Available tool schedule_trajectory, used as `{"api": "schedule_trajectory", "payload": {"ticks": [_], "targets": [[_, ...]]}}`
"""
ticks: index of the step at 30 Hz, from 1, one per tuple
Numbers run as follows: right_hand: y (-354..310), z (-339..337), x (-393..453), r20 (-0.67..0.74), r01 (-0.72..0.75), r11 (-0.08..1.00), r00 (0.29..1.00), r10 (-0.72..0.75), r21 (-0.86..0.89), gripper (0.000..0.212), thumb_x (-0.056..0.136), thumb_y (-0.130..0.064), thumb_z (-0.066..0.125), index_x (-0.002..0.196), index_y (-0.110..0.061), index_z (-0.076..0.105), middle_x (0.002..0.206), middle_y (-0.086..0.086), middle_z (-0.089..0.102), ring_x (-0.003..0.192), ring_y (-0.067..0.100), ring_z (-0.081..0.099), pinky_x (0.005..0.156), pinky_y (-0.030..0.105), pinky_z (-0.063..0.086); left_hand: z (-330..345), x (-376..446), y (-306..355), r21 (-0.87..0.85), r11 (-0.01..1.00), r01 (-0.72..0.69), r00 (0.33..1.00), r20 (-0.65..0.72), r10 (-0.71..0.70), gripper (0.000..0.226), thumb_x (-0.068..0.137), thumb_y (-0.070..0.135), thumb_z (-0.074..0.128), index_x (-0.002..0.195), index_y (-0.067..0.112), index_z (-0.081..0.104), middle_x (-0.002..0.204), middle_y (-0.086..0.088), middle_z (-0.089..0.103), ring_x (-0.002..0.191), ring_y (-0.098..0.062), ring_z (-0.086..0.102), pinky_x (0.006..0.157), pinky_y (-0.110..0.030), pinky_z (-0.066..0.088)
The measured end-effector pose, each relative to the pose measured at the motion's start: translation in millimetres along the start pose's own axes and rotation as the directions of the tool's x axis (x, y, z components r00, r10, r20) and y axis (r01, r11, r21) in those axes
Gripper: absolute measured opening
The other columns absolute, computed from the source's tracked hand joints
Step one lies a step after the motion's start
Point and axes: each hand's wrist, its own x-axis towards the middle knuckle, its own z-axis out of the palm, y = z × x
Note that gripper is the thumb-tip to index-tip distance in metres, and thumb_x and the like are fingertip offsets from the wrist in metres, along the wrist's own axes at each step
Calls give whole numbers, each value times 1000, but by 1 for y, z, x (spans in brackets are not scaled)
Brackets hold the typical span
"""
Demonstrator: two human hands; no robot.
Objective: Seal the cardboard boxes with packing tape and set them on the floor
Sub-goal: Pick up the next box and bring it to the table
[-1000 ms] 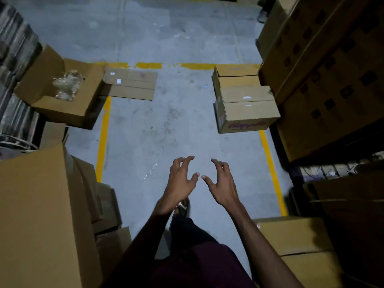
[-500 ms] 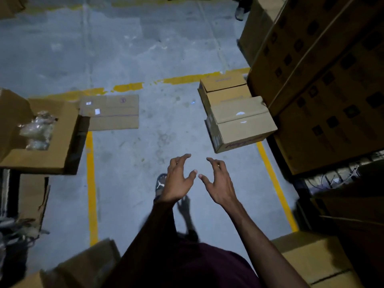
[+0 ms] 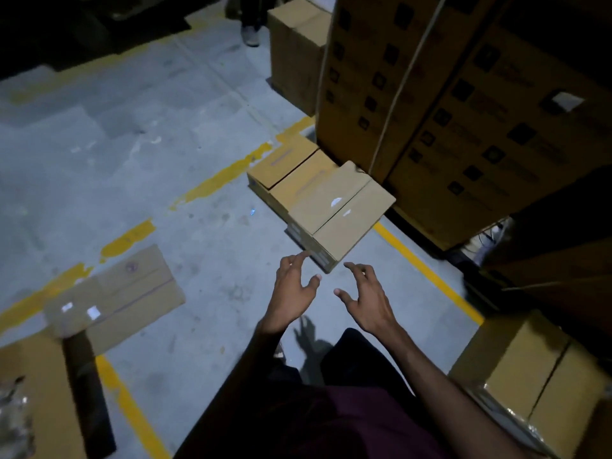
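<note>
On my far left a flattened brown cardboard sheet (image 3: pixel 116 301) lies on the rough grey concrete floor (image 3: pixel 139 167) with its chipped yellow painted lines. My left hand (image 3: pixel 293 293) and right hand (image 3: pixel 367 301) hover empty, fingers spread and loosely curled. Just beyond their fingertips, two closed smooth tan cardboard boxes (image 3: pixel 326 203) sit on the floor against tall stacked printed cartons (image 3: pixel 463 111).

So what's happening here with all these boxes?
A person stands on a grey concrete floor, both hands held out and empty. The left hand and right hand hover with fingers spread, just short of two closed brown cardboard boxes lying by tall stacked cartons. Nothing is being gripped.
</note>
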Motion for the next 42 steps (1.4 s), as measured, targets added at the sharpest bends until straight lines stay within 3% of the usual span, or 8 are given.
{"api": "schedule_trajectory", "payload": {"ticks": [10, 17, 23, 26, 28, 33, 37, 42], "targets": [[-1, -20, 141, -80, -150, 979, 984, 162, 139, 62, 100, -40, 65, 154, -21, 43, 148, 6, 41, 121, 31, 57, 82, 37, 47, -21, 160, 43, 64, 995, -72, 988, 143, 62, 54, 99, 23, 66, 149, 29, 48, 142, -7, 44, 137, -22, 45, 104, -19, 29], [12, -17, 245, -56, -269, 927, 955, 293, 261, 62, 99, -38, 66, 155, -22, 42, 151, 7, 39, 127, 31, 53, 90, 41, 50, -31, 265, 61, 85, 996, 3, 974, 225, -22, 52, 93, 31, 72, 142, 23, 57, 124, 2, 51, 125, -21, 53, 107, -37, 46], [31, -5, 296, -50, -441, 816, 869, 493, 374, 62, 93, -21, 78, 147, -7, 52, 139, 20, 51, 110, 40, 65, 83, 44, 54, -18, 363, 63, 284, 956, -76, 932, 361, -34, 52, 93, 12, 76, 141, 11, 57, 131, -19, 59, 125, -30, 57, 93, -23, 42], [52, 4, 321, -1, -557, 740, 799, 602, 377, 62, 96, -24, 71, 152, -11, 47, 143, 14, 46, 114, 36, 64, 86, 41, 52, -2, 417, 59, 338, 941, -34, 881, 455, -132, 50, 93, 11, 75, 140, 7, 58, 131, -21, 61, 124, -33, 60, 92, -29, 48], [68, 13, 343, 67, -637, 680, 746, 662, 363, 63, 98, -28, 67, 155, -18, 42, 148, 9, 40, 119, 34, 61, 86, 39, 49, 14, 457, 42, 385, 923, -2, 844, 495, -205, 50, 92, 12, 75, 140, 9, 59, 130, -21, 64, 122, -35, 63, 94, -36, 52], [141, 65, 419, 172, -770, 559, 623, 763, 307, 63, 94, -15, 66, 154, -18, 44, 143, 18, 44, 123, 39, 57, 94, 40, 50, 68, 581, -35, 500, 860, -100, 775, 581, -248, 47, 93, 15, 74, 138, 8, 62, 134, -18, 67, 125, -32, 63, 90, -21, 41], [228, 128, 493, 177, -818, 490, 553, 814, 302, 62, 94, -16, 66, 153, -18, 45, 138, 23, 48, 127, 43, 54, 103, 42, 47, 126, 686, -117, 555, 811, -185, 744, 618, -253, 50, 94, 24, 68, 138, 3, 59, 135, -22, 65, 128, -35, 60, 103, -35, 41], [333, 207, 583, 145, -851, 405, 471, 870, 333, 95, 93, -46, 73, 166, -28, 14, 149, 30, 36, 133, 50, 44, 111, 53, 42, 201, 789, -216, 633, 738, -234, 826, 530, -193, 79, 98, 34, 60, 161, 1, 25, 148, -37, 40, 129, -52, 50, 104, -52, 41]]}}
